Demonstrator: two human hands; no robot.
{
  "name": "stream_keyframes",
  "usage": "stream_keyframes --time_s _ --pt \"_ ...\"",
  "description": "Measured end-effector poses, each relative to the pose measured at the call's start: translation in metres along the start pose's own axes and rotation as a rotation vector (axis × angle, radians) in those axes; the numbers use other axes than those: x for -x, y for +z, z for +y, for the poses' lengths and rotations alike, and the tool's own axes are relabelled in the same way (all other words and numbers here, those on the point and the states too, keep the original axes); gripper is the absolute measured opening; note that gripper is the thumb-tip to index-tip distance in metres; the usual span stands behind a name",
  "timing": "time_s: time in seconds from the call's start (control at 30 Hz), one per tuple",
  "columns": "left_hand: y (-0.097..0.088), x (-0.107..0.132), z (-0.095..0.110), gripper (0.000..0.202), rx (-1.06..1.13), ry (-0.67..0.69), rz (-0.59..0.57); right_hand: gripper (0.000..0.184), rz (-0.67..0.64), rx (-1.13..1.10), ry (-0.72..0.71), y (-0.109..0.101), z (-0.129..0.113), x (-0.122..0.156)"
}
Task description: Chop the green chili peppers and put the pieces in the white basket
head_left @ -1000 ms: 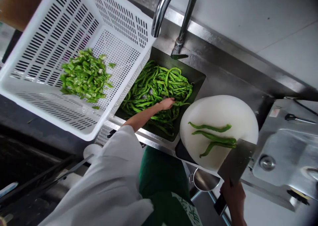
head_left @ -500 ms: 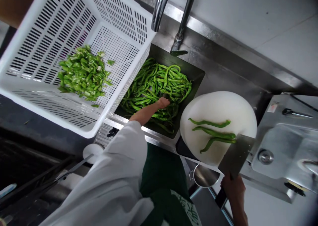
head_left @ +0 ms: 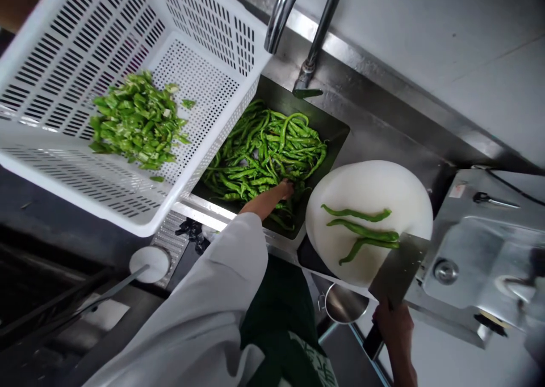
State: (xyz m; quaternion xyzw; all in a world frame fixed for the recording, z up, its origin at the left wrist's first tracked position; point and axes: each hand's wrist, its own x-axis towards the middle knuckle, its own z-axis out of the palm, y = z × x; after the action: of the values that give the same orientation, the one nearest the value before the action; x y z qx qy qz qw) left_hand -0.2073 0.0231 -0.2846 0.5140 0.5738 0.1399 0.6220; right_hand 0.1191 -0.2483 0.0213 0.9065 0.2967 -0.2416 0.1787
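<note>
Heap of long green peppers (head_left: 264, 148) sits in the steel sink (head_left: 281, 97) mid-frame, mostly lying lower-left to upper-right. Left grip (head_left: 286, 189) is buried in them, can't tell if it's clenched. Right grip (head_left: 394, 322), bottom right, clamps the wide steel cleaver (head_left: 398, 270), blade pointing up-right onto the round white cutting board (head_left: 366, 183).

Peppers (head_left: 264, 154) in sink (head_left: 332, 127); basket (head_left: 128, 92) left; board (head_left: 370, 188) right, cleaver (head_left: 398, 270) on it.
</note>
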Motion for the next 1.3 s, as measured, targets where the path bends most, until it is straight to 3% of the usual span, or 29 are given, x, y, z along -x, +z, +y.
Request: stream_keyframes --time_s 0.07,0.17,0.27,0.37,0.47,0.57,0.63,0.7,1.03,1.17,1.3 --pt "-0.002 0.004 0.006 0.039 -0.094 0.007 -0.049 0.052 0.016 0.0 -0.021 0.0 -0.001 0.001" --pt "-0.022 0.019 0.022 0.042 -0.244 0.036 -0.119 0.056 0.012 0.012 -0.019 0.001 -0.002 0.001" --pt "-0.057 0.04 0.045 0.037 -0.398 0.097 -0.149 0.061 -0.019 0.005 -0.026 0.004 -0.002 0.0" --pt "-0.099 0.064 0.076 0.031 -0.52 0.186 -0.096 0.061 -0.038 -0.012 -0.06 0.007 -0.001 -0.003" --pt "-0.134 0.087 0.105 0.026 -0.333 0.244 0.03 0.059 -0.037 -0.026 -0.095 0.009 0.0 -0.005" --pt "-0.152 0.105 0.124 0.026 0.12 0.114 0.14 0.054 -0.037 -0.089 -0.142 0.009 0.002 -0.008" --pt "-0.155 0.113 0.131 0.026 0.362 -0.039 0.235 0.05 -0.037 -0.144 -0.153 0.009 0.003 -0.011" --pt "-0.155 0.12 0.135 0.024 0.441 -0.118 0.318 0.049 -0.033 -0.179 -0.16 0.01 0.006 -0.016" --pt "-0.149 0.162 0.149 0.028 0.157 -0.073 0.614 0.063 -0.008 -0.203 -0.316 0.022 0.026 -0.038" --pt "-0.144 0.168 0.167 0.027 0.098 -0.043 0.587 0.061 -0.023 -0.26 -0.335 0.027 0.031 -0.043" --pt "-0.134 0.171 0.187 0.018 0.146 -0.02 0.449 0.062 -0.013 -0.275 -0.351 0.034 0.035 -0.048"
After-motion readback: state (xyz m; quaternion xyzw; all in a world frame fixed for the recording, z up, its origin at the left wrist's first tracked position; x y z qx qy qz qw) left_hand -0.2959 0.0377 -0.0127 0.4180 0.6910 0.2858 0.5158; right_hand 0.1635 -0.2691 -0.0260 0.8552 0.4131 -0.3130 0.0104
